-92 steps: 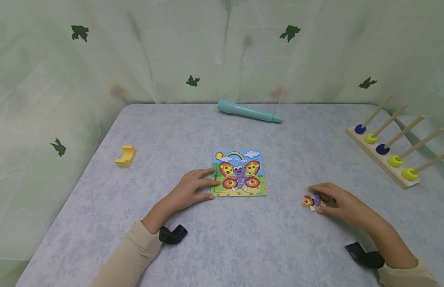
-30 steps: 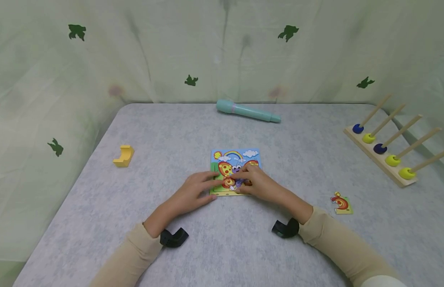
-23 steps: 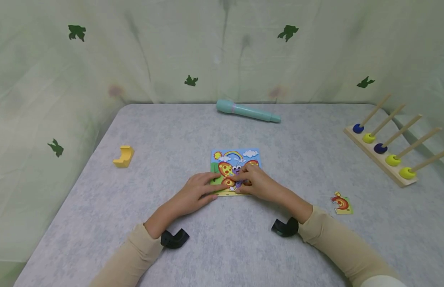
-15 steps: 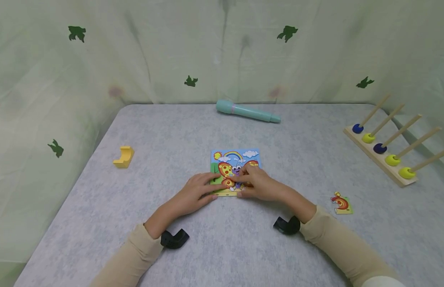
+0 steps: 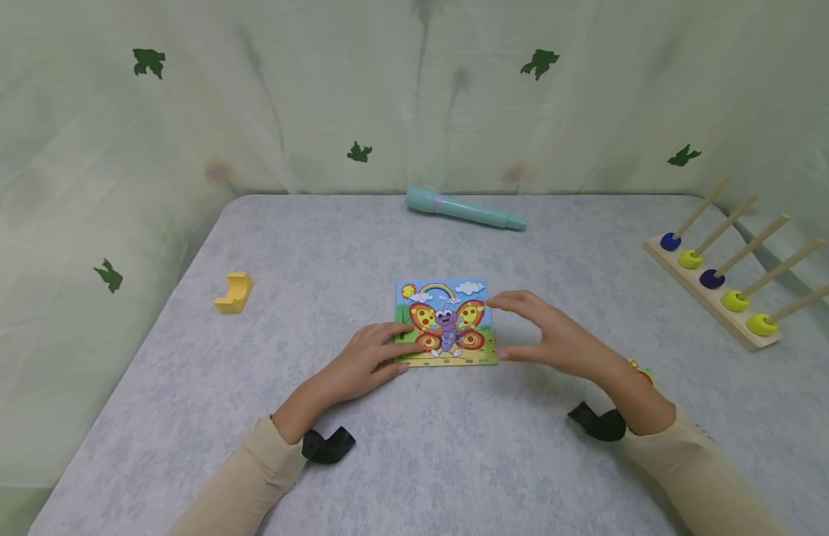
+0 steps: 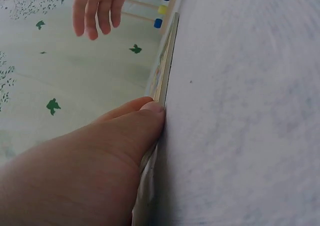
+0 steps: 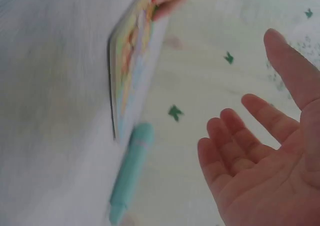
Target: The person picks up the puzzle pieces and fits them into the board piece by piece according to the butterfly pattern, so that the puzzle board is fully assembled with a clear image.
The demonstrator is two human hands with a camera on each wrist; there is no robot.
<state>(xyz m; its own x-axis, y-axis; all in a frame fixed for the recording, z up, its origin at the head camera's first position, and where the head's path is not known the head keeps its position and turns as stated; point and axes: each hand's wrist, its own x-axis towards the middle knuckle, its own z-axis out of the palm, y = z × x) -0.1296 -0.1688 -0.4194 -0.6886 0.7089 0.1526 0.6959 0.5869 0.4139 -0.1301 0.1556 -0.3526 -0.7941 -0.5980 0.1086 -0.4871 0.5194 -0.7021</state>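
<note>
A square butterfly puzzle [image 5: 448, 324] lies flat at the middle of the table. My left hand [image 5: 364, 361] rests on its left side, fingers extended over the picture and thumb at the near left corner. In the left wrist view, the left thumb [image 6: 150, 113] lies against the edge of the puzzle board [image 6: 167, 61]. My right hand [image 5: 555, 339] is just off the right side, thumb and fingers spread apart with nothing between them; the right wrist view shows its bare palm [image 7: 260, 186]. A loose puzzle piece [image 5: 644, 370] lies to the right, partly hidden by my right wrist.
A teal toy microphone [image 5: 464, 208] lies near the far edge. At the right stands a wooden peg rack [image 5: 712, 290] with blue and yellow beads. A yellow curved block [image 5: 235, 292] sits at the left. Behind the table hangs a pale curtain [image 5: 414, 97].
My right hand carried a puzzle piece from the right onto the board, pressed there, then let go and drew back rightward. My left hand stayed on the board's left side.
</note>
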